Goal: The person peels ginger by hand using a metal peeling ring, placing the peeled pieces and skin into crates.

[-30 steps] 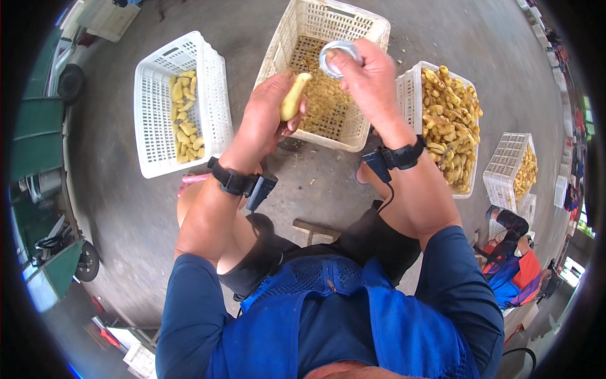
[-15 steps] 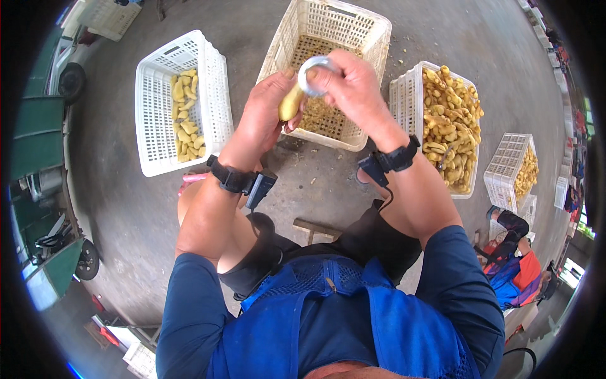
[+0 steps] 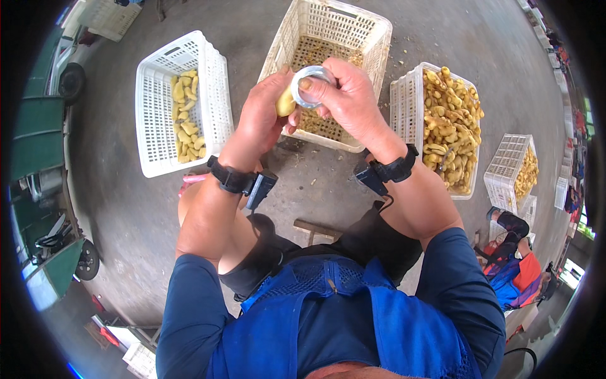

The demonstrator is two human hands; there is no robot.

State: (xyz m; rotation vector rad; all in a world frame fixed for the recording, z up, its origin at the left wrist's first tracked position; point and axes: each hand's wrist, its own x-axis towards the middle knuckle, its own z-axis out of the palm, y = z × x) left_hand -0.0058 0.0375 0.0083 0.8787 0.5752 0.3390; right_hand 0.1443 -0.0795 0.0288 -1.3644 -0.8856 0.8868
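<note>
My left hand (image 3: pixel 262 104) is closed around a piece of pale yellow ginger (image 3: pixel 285 103), whose lower end shows between thumb and fingers. A shiny metal ring (image 3: pixel 299 82) is gripped in my right hand (image 3: pixel 355 101), with the thumb laid across its opening. The ring's left edge meets the ginger. Both hands are held above a white plastic crate (image 3: pixel 370 69) with brownish-yellow scraps on its slatted bottom. Where exactly the ring touches the ginger is partly hidden by my fingers.
At the left, a white crate (image 3: pixel 218 95) holds smooth, pale ginger pieces (image 3: pixel 185 107). To the right, another crate (image 3: pixel 407 101) is heaped with rougher ginger (image 3: pixel 449 120). Farther right stands one more filled crate (image 3: pixel 503 167), near a seated person (image 3: pixel 514 271). A wooden stool (image 3: pixel 315 228) is between my legs.
My right hand and the ring have shifted slightly down and left against the ginger. The ginger has tilted a little, and less of it shows. The crates stay put.
</note>
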